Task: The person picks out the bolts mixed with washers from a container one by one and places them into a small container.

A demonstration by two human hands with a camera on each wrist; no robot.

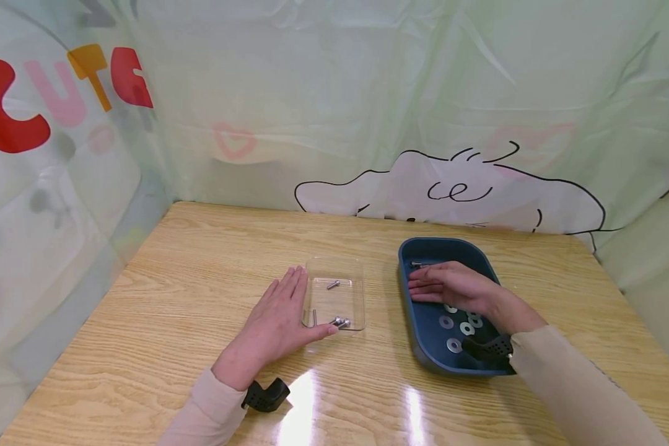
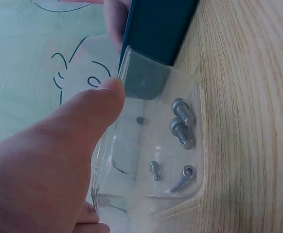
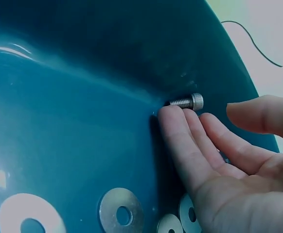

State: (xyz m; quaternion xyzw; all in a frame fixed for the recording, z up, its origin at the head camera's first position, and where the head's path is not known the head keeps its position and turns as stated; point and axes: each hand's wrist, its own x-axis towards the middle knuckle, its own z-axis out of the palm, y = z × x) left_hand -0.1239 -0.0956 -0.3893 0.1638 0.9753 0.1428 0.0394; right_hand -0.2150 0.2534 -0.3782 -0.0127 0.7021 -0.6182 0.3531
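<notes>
My left hand [image 1: 275,322] rests against a clear plastic box [image 1: 363,294], its straight fingers along the left side and its thumb at the near rim. Two larger socket-head screws [image 2: 181,132] lie in the box, along with a smaller screw [image 1: 333,284]. Inside a blue bin [image 1: 432,350], my right hand [image 1: 457,286] reaches to the far left part with fingers extended. In the right wrist view, its fingertips [image 3: 170,114] are at a socket-head screw [image 3: 196,101] by the bin wall, the thumb held apart from them.
Several flat washers [image 1: 454,345] are spread over the bin floor, some partly hidden under the right hand. Both containers stand on a wooden table [image 1: 201,266]. A printed curtain [image 1: 312,93] hangs behind the table's far edge.
</notes>
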